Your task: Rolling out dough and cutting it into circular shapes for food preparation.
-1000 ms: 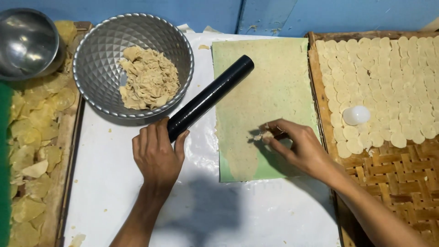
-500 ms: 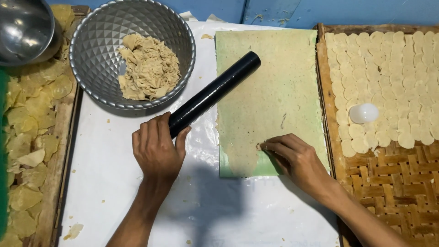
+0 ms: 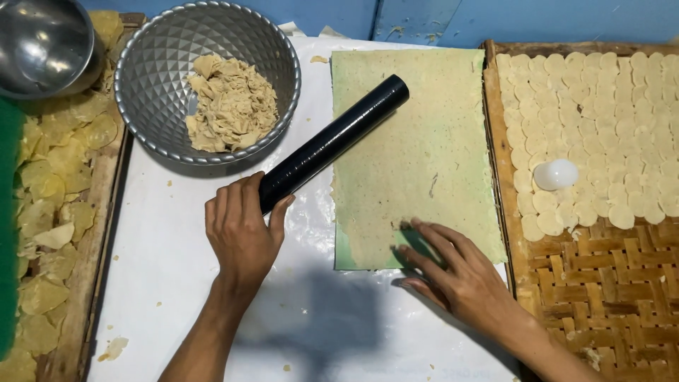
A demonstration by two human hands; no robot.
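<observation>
The left hand [image 3: 240, 233] is closed over the near end of the black cylindrical rolling pin [image 3: 332, 141], which lies slantwise onto the pale green rolled dough sheet [image 3: 417, 141]. The right hand [image 3: 453, 265] lies open, fingers flat on the sheet's near edge — best kept pressing evenly. One pin, one sheet, two metal bowls — one faceted [image 3: 155, 78], one smooth [image 3: 39, 42].

No packages, labels, signs or screens appear anywhere in this view.

You see two metal bowls [image 3: 152, 67] [image 3: 42, 42], one black roller [image 3: 329, 141] and one dough sheet [image 3: 417, 148]. There are two woven trays [image 3: 615, 283] [image 3: 85, 255], one white round object [image 3: 556, 174], and too many dough discs [image 3: 601, 106] to count.
</observation>
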